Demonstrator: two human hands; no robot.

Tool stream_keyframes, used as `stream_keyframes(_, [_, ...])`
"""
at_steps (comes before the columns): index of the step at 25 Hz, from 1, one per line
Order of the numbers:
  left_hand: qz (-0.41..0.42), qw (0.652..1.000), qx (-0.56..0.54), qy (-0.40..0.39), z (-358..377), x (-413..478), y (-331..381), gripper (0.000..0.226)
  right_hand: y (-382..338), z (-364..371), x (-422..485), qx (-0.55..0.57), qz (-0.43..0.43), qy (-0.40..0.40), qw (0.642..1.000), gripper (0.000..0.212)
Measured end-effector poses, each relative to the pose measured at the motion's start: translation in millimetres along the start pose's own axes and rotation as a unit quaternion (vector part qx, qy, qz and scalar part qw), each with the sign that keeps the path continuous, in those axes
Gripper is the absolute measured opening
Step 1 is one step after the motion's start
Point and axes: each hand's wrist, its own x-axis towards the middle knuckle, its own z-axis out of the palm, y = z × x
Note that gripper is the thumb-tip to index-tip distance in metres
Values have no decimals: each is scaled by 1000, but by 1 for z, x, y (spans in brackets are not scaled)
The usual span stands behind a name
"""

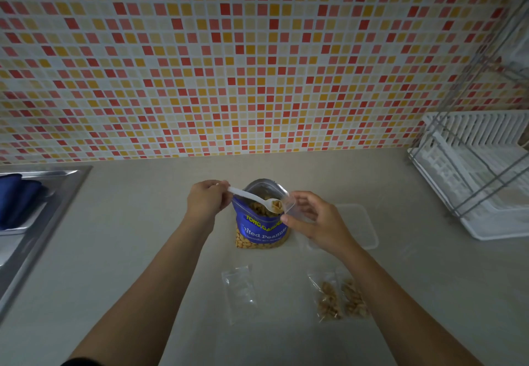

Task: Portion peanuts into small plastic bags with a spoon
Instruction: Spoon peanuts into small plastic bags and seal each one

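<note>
Above open peanut pouch (pixel 262 231): pinching spoon (pixel 252 198) by the handle end with left hand (pixel 206 201), just left of pouch mouth. Loaded bowl aimed right, long axis running left to right across the mouth. Pinching small plastic bag (pixel 289 205) at its rim with right hand (pixel 312 219), just right of pouch mouth, opening facing the bowl, about touching. Next, probably: slide right along spoon axis, then tip. Nearer than pouch: filled bags (pixel 329 300), empty bag (pixel 239 291).
</note>
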Motion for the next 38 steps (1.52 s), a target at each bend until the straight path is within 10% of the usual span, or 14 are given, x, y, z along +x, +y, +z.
stream_keyframes(10, [3,995,-93,32,-20,12,23,16,-14,3,15,-174,-68,72,980,60])
stream_keyframes(16, [165,986,28,5,-18,-9,59,21,-26,23,24,-133,-82,96,983,53])
stream_keyframes(18, [309,943,123,-8,-17,-30,65,16,-29,29,24,-96,-84,114,985,50])
stream_keyframes(22, [634,739,225,-36,-23,-62,70,17,-33,37,25,1,-64,166,984,44])
stream_keyframes(27, [404,911,69,41,-25,-37,68,12,-25,25,17,59,-41,172,982,48])
stream_keyframes(33, [448,819,347,-87,2,-18,20,17,2,12,6,45,9,129,991,44])
stream_keyframes(38, [282,904,320,17,17,-12,5,25,10,9,6,48,18,97,994,40])
